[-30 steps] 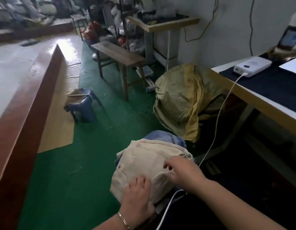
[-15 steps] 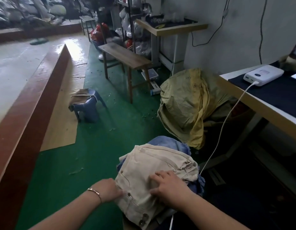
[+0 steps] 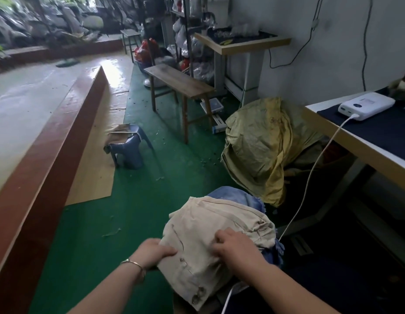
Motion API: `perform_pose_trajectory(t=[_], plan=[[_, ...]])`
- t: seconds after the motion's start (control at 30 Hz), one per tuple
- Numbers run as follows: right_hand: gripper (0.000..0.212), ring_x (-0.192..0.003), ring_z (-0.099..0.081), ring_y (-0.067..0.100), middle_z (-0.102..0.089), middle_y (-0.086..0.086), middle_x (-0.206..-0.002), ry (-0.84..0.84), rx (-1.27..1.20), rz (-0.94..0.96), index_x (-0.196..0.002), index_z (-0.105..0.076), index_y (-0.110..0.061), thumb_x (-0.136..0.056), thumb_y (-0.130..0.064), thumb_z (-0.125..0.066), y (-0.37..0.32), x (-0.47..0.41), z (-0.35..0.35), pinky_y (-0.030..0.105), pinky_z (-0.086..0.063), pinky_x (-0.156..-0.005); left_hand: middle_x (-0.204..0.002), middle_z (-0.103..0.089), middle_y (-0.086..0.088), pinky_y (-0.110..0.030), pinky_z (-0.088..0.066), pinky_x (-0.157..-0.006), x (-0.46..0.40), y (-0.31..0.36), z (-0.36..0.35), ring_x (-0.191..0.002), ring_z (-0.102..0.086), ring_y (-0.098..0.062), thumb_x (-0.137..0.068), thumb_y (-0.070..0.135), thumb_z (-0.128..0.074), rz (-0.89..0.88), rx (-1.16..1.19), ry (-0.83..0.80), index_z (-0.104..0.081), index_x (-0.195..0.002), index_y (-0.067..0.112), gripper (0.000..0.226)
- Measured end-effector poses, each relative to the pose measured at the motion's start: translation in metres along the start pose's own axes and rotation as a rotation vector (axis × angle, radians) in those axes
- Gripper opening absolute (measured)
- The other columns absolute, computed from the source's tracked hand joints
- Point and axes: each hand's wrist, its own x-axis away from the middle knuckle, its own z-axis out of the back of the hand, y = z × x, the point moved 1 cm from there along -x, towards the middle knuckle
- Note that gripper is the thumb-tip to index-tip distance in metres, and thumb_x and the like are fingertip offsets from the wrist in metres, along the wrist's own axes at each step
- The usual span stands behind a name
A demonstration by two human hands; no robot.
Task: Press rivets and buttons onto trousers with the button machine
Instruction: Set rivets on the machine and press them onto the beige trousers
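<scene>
Your left hand (image 3: pixel 155 251) and right hand (image 3: pixel 236 247) both pinch the soft, limp beige cotton trousers (image 3: pixel 210 241); hold them near the firmer buttoned waistband.

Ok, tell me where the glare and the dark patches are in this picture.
Head view: glare streaks the glossy floor at upper left; the space under the table at lower right is nearly black; the trousers and both hands are evenly lit; straight edges bow from the wide lens.

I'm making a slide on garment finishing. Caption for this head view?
Both hands, left hand and right hand, grip beige trousers atop a denim pile.
</scene>
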Motion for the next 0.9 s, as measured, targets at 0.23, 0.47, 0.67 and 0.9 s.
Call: perform_pose_trajectory(t=[0.23,0.47,0.67,0.9], plan=[[0.083,-0.120,-0.053,0.002,-0.056,-0.012,-0.130,0.172,-1.275,-0.137,-0.132,-0.048,-0.035,-0.060,-0.057,-0.081,0.017,0.032,0.089,0.030,-0.043,-0.103,-0.101,-0.071,-0.025,-0.037,-0.061,-0.067,0.083,0.134,-0.007,-0.082,-0.072,-0.030,-0.080,0.016,-0.064,-0.253,0.590,-0.411,-0.068,-0.103,-0.009,0.035],[0.128,-0.134,-0.037,-0.004,-0.036,-0.021,-0.148,0.697,-1.099,-0.405,-0.151,-0.015,-0.042,-0.044,-0.067,-0.081,0.023,0.117,0.214,0.034,-0.036,-0.112,-0.117,-0.067,-0.025,-0.035,-0.058,-0.082,0.185,0.248,-0.073,-0.105,-0.069,-0.031,-0.083,0.019,-0.066,-0.694,0.541,-0.795,-0.070,-0.111,-0.005,0.037],[0.031,-0.104,-0.065,0.007,-0.071,-0.008,-0.109,1.225,-0.977,-0.550,-0.117,-0.065,-0.024,-0.087,-0.021,-0.071,0.051,0.175,0.260,0.040,-0.052,-0.092,-0.121,-0.068,-0.017,-0.040,-0.050,-0.100,0.251,0.290,-0.132,-0.117,-0.063,-0.031,-0.082,0.018,-0.070,-1.150,0.214,-0.987,-0.068,-0.117,0.008,0.036],[0.013,-0.076,-0.069,0.033,-0.072,0.021,-0.086,1.129,-1.167,-0.781,-0.090,-0.070,-0.012,-0.089,-0.023,-0.065,0.083,0.250,0.292,0.049,-0.055,-0.071,-0.118,-0.058,-0.002,-0.034,-0.048,-0.088,0.257,0.328,-0.157,-0.107,-0.055,-0.019,-0.081,0.034,-0.069,-2.140,-0.431,0.148,-0.060,-0.127,0.016,0.050]])
